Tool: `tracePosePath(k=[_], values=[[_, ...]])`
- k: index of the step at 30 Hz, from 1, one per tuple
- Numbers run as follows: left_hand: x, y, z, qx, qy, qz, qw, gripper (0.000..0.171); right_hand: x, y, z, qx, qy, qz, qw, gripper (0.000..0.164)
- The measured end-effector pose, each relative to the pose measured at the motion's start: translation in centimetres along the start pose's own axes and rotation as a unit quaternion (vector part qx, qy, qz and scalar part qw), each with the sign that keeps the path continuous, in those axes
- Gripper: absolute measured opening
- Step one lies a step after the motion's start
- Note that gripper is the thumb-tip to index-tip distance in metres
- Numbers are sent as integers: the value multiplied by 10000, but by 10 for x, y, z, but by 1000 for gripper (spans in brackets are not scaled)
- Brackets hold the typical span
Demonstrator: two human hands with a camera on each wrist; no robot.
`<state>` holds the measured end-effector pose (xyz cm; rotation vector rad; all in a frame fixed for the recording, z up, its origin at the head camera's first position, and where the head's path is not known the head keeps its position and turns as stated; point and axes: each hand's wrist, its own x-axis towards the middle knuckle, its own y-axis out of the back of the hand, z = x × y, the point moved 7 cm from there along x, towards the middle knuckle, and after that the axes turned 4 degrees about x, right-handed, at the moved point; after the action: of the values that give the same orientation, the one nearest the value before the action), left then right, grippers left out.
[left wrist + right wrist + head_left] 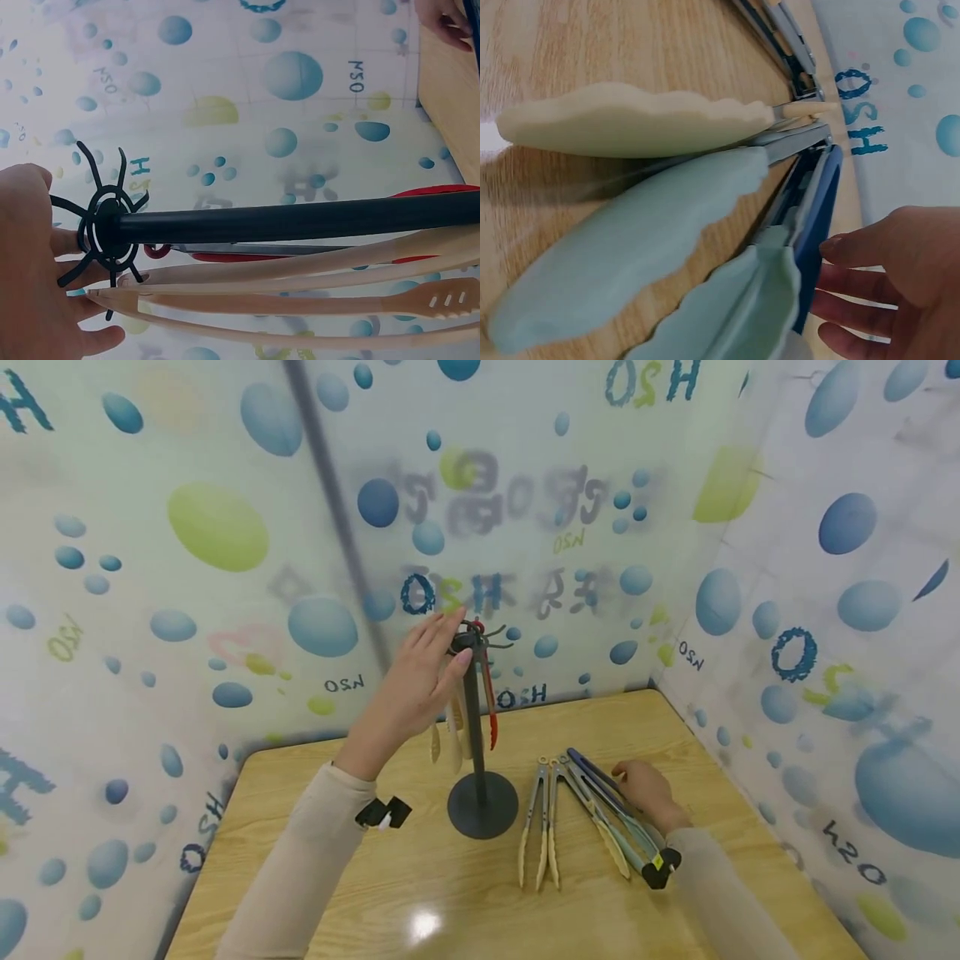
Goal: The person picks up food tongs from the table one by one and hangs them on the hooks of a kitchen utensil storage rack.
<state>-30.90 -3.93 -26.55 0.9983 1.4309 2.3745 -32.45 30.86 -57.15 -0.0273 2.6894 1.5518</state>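
1. Blue-handled tongs with mint-green heads lie splayed on the wood-grain table, lower right of the head view, just beside the right hand.
2. Their pivot sits close to those of two cream-tipped tongs; a hasty lift could drag a neighbor along or send it sliding, likely through tangled arms.
3. A grip that catches only one blue handle might let the pair swing wider, the heads knocking the cream tips.
4. At center, a black utensil stand carries red tongs and beige tongs; a bump to its hook crown could tip the slim pole or shake a loop loose.
5. The left hand reaches up from the lower left to the crown, fingers extended, thumb apart on the near side, forearm slanting.
6. The right hand comes in low from the lower right, fingers loosely bent and parted from the thumb, tips at the blue handle's edge; whether they touch it, one cannot tell.
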Motion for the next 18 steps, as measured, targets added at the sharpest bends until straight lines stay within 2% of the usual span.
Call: tracePosePath(k=[13,18], values=[[-3,-2,0,-97,17,-11,10000,62,6,-15,5,-8,237,32,9997,31],[-3,1,0,-76,-68,73,9999,66,10,-13,6,-165,239,106,9995,29]])
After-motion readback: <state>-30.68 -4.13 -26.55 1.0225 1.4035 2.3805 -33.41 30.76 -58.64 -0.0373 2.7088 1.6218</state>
